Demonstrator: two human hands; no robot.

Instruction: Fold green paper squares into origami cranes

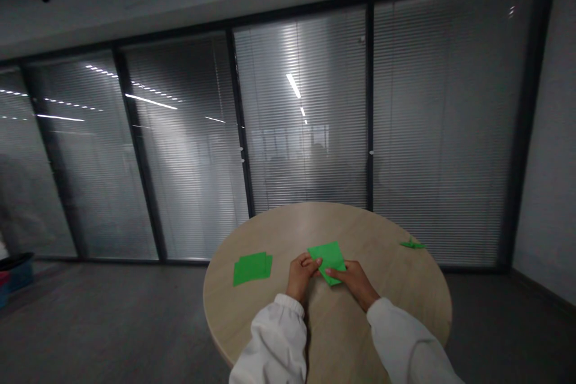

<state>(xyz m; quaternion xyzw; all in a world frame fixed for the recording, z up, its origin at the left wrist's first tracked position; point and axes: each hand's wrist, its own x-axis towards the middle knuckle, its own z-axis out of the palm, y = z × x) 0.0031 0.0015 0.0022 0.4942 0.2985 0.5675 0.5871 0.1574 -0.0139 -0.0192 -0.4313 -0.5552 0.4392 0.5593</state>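
A green paper sheet (329, 258) lies on the round wooden table (396, 288) in front of me. My left hand (300, 275) pinches its near left edge with curled fingers. My right hand (355, 281) grips the sheet's near right corner, fingers closed on the paper. Both arms wear white sleeves. A small stack of green sheets (252, 267) lies flat to the left of my hands. A small folded green paper figure (413, 245) sits near the table's far right edge.
Glass walls with closed blinds (306, 120) stand behind the table. A grey floor (99, 318) surrounds it. Coloured bins (13, 276) stand at the far left edge. A white wall (551, 180) runs along the right.
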